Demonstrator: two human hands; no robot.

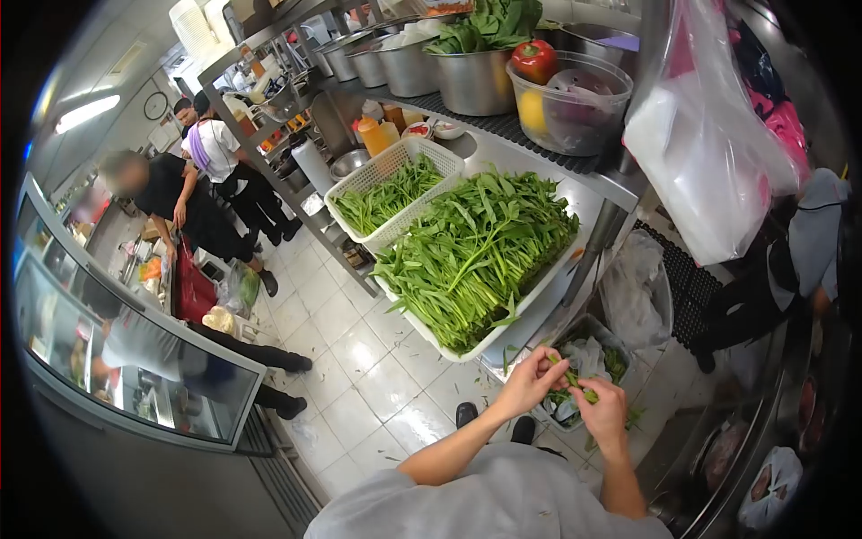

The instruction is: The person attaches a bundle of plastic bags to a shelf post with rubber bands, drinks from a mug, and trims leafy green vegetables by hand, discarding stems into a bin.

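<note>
Both of my hands meet over a waste bin [588, 337] lined with plastic and holding green scraps. My left hand [533, 377] pinches one end of some green stems [575, 379], and my right hand [603, 409] has its fingers closed round the other end. Beyond them, a large white tray [431, 339] is heaped with leafy green vegetables [476, 256], their cut stems toward the right edge. A smaller white basket [364, 235] behind it holds more picked greens [391, 193].
Metal pots [476, 81] and a clear tub [575, 112] with peppers stand on the shelf. Plastic bags [691, 153] hang at the right. Several people work at the left; another person [813, 234] is at the right. Leaf scraps lie on the tiled floor [359, 359].
</note>
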